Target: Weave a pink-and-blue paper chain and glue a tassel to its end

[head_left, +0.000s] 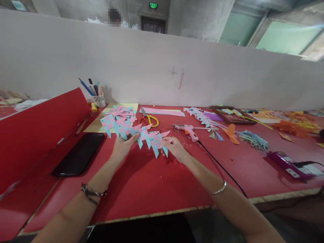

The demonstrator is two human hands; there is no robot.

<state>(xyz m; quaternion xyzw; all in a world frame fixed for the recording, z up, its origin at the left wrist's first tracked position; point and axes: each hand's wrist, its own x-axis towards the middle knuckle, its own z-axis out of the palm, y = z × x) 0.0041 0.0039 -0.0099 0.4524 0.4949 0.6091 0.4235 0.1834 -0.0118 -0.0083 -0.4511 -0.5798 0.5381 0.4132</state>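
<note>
A chain of woven pink and blue paper fish is held above the red table. My left hand grips its middle, thumb on top and fingers beneath. At the chain's right end, my right hand pinches the pointed pink and blue paper tips. Behind the chain's left part lie more woven paper pieces; where one ends and the other begins is hard to see. Scissors with a yellow handle rest just beyond the chain. To the right of my right hand lies a pink glue gun with a black cord.
Left are a black phone, a pen cup and an upright red panel. Paper strips and another woven chain lie at the back. A purple power strip is at right. A white partition stands behind.
</note>
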